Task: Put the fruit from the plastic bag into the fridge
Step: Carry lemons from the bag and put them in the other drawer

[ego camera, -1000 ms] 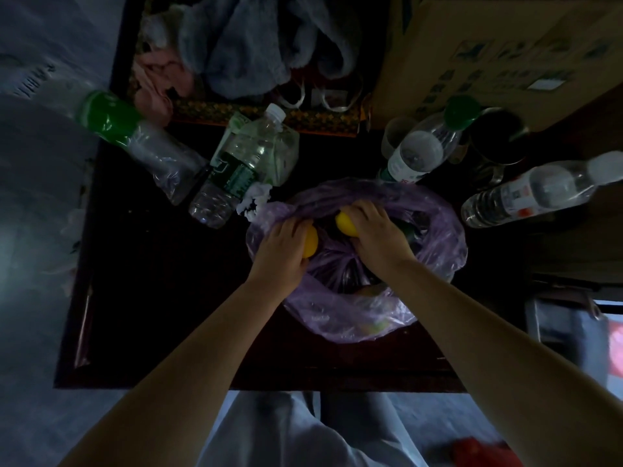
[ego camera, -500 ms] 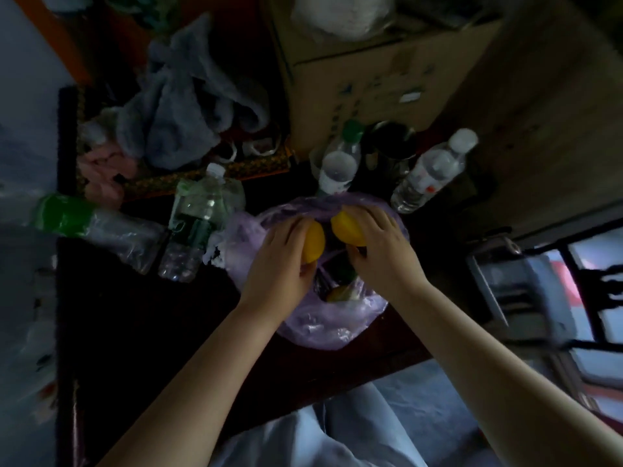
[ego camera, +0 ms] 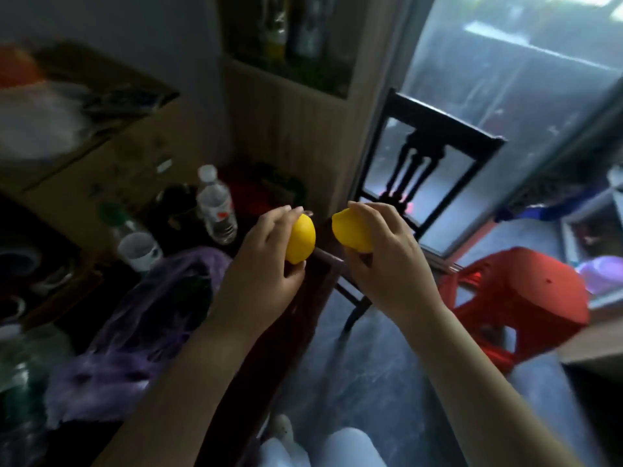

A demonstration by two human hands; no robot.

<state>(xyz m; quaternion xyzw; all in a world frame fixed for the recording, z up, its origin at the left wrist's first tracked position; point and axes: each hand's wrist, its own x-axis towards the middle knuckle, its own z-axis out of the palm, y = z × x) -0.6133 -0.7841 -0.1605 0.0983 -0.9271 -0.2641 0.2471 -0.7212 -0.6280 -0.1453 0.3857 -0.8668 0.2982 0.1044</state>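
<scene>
My left hand grips a yellow lemon, held up in the air past the table's right edge. My right hand grips a second yellow lemon close beside it; the two fruits are apart by a small gap. The purple plastic bag lies crumpled on the dark table at lower left, away from both hands. What stays inside the bag is too dark to tell. No fridge shows clearly in this view.
Water bottles and a cup stand on the table behind the bag, with a cardboard box further back. A dark wooden chair and a red plastic stool stand to the right on the grey floor.
Both hands lifted the lemons out of the bag and carried them up and right. The view has swung right, from the table towards the chair and window.
</scene>
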